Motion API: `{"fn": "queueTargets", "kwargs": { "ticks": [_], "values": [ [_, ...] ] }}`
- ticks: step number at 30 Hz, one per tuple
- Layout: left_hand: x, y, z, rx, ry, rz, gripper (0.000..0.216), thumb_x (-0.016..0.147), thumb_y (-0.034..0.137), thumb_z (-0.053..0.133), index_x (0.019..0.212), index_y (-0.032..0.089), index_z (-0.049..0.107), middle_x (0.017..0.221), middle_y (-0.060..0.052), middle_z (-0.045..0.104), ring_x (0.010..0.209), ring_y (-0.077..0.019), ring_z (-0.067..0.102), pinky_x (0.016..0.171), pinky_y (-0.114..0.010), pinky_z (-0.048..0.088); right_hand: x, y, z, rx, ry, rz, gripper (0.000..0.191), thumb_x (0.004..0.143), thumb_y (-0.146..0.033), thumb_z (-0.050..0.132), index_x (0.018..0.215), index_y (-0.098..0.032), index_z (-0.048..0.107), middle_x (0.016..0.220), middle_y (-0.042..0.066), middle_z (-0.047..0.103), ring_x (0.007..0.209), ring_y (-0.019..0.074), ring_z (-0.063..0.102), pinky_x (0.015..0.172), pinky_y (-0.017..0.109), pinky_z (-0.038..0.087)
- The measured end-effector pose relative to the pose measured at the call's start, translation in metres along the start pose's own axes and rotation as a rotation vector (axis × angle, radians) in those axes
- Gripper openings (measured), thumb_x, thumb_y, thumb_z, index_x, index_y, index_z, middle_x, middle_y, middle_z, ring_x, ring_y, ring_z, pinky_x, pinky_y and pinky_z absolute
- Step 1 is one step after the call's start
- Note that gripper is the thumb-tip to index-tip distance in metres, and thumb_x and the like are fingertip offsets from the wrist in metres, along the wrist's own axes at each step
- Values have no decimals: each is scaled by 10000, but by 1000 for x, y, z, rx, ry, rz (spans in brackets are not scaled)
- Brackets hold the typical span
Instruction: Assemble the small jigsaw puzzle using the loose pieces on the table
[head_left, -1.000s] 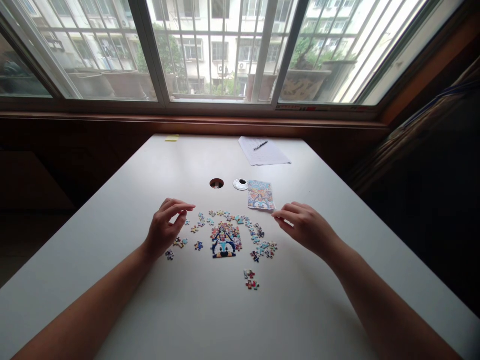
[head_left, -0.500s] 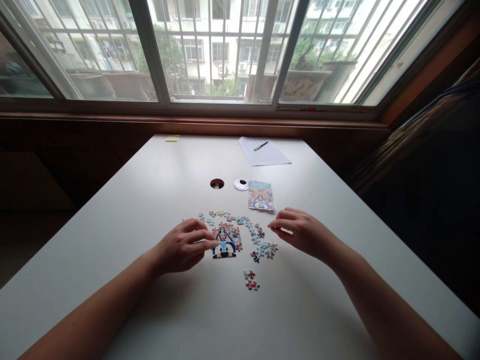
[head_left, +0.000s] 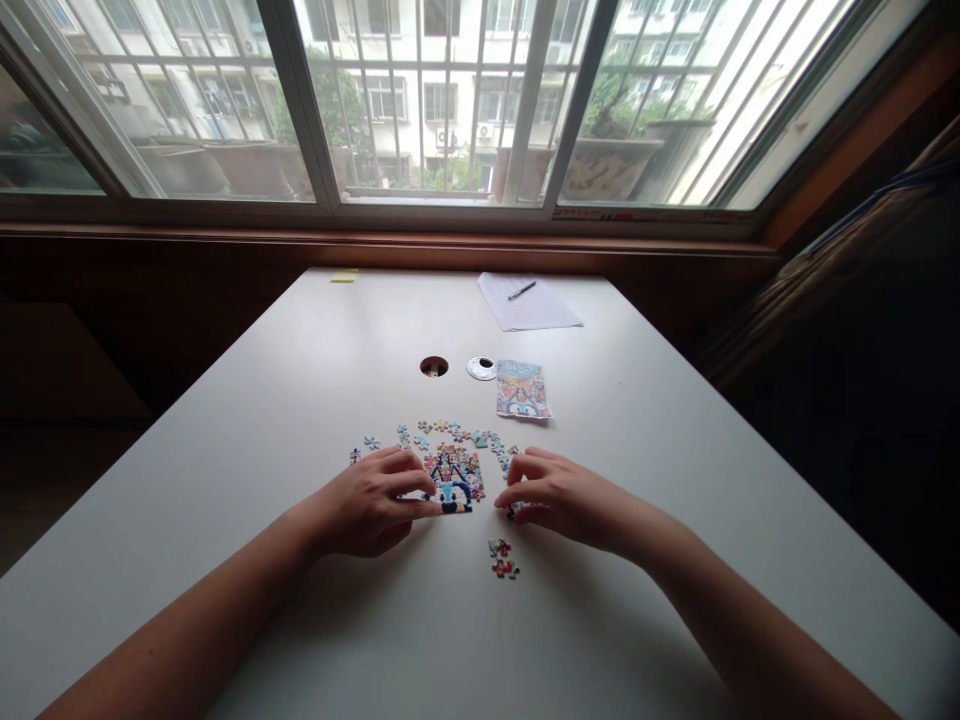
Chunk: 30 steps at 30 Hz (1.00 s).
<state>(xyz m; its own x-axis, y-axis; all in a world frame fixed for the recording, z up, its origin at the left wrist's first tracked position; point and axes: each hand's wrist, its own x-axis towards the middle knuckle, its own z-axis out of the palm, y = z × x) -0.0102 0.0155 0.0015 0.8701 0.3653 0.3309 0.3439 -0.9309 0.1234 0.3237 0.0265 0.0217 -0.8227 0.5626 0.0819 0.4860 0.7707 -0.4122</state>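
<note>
A partly assembled jigsaw puzzle (head_left: 469, 470) lies on the white table, showing a blue cartoon dog's face and a crowded, colourful pattern. My left hand (head_left: 375, 495) rests at its left side, fingers apart, fingertips touching the lower-left part and covering some of it. My right hand (head_left: 566, 490) is over the loose pieces right of the puzzle. Its fingers are bent and slightly apart, hiding most of that cluster; a dark puzzle piece (head_left: 512, 511) shows under the fingertips. Nearer to me lie a few loose puzzle pieces (head_left: 504, 569).
Loose pieces (head_left: 441, 427) arc around the puzzle's far side, and one piece (head_left: 372, 442) lies to the left. Behind are a picture card (head_left: 523, 390), a round cover (head_left: 481, 370), a table hole (head_left: 433, 367), and paper (head_left: 532, 312) with a pen (head_left: 522, 291).
My right hand has moved left and toward me, from beside the loose pieces to over them. My left hand has shifted slightly nearer, its fingers farther onto the puzzle's lower edge.
</note>
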Motion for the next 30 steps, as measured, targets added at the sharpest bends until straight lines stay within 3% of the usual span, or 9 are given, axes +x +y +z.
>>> {"fn": "queueTargets", "kwargs": {
  "ticks": [11,20,30],
  "values": [
    [2,1,2,-20,-13,11,400,836,97,596,1199,260,634,1186,-40,692,1054,-241,588,901,-416,518,9,0,20,-6,79,44,69,916,-254,740,984,-237,746,941,48,667,928,208,581,793,325,481],
    [1,-1,5,-21,-3,17,365,853,112,594,1185,257,641,1222,-48,702,1067,-241,592,912,-416,525,1,10,4,0,34,58,154,909,-284,750,1062,-260,746,993,55,677,965,220,583,840,341,494],
    [2,-1,7,-29,0,26,363,859,108,585,1190,246,637,1224,-41,717,1080,-246,585,916,-422,513,9,5,16,-12,49,87,71,905,-216,739,968,-241,759,912,50,674,937,217,590,795,321,477]
  ]
}}
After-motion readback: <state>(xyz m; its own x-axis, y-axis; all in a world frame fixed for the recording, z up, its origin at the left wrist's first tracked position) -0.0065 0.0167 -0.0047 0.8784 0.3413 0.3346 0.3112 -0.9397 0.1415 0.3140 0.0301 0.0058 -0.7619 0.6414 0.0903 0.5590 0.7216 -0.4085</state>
